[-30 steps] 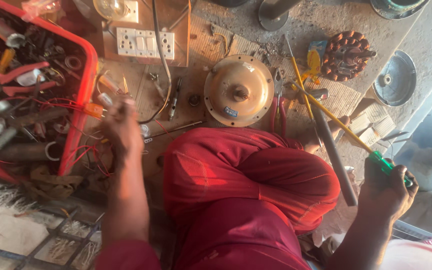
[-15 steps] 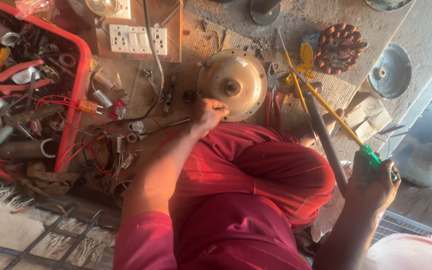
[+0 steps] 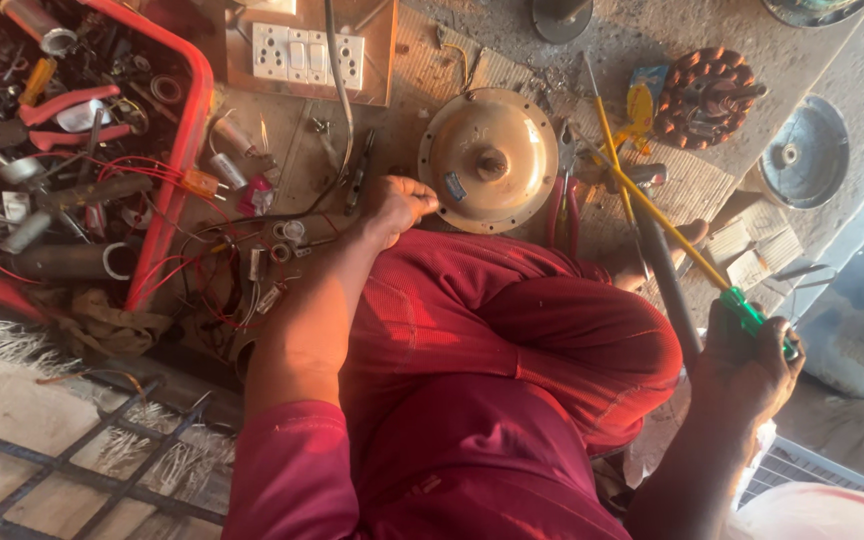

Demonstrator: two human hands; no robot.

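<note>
My left hand (image 3: pixel 397 203) rests with fingers curled at the near-left rim of a round tan motor housing (image 3: pixel 492 160) that lies flat on the wooden board; whether it pinches something small I cannot tell. My right hand (image 3: pixel 747 365) is far to the right, closed round the green handle of a long yellow-shafted screwdriver (image 3: pixel 652 205), whose shaft slants up and left towards the housing. A grey metal rod (image 3: pixel 664 280) lies under the screwdriver. My red-clothed knees fill the lower middle.
A red crate (image 3: pixel 177 190) of tools, wires and parts stands at the left. A white switch panel (image 3: pixel 309 52) sits at the top, red-handled pliers (image 3: pixel 562 205) beside the housing, a copper-wound stator (image 3: pixel 709 97) and a grey round cover (image 3: pixel 802 152) at the right.
My left hand has moved from the small parts near the crate across to the rim of the tan housing. My right hand keeps hold of the screwdriver.
</note>
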